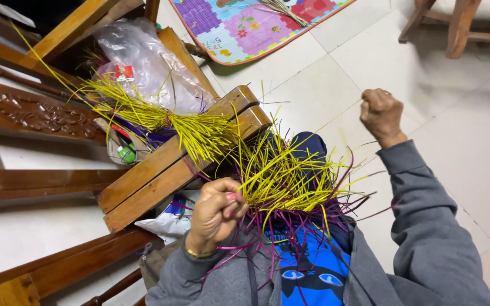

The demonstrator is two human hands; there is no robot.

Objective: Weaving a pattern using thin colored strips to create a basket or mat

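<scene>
White tiled floor [426,85], wooden chair [171,164] close by. Left hand [216,212] pinches the yellow-purple strand weave [290,181]; right hand [381,116], fisted, draws one strand [336,119] out rightward. Looks mid-weave, tension needed.

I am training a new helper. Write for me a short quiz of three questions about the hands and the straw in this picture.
1. True or false: the right hand is raised away from the bundle and closed as a fist.
2. Which hand grips the yellow and purple strands? A. left hand B. right hand C. neither
3. Fill in: the tied yellow bundle lies on a wooden ____.

Key: 1 true; 2 A; 3 chair. A single thin strand seems to run to the right hand, but it is hard to see.
</scene>
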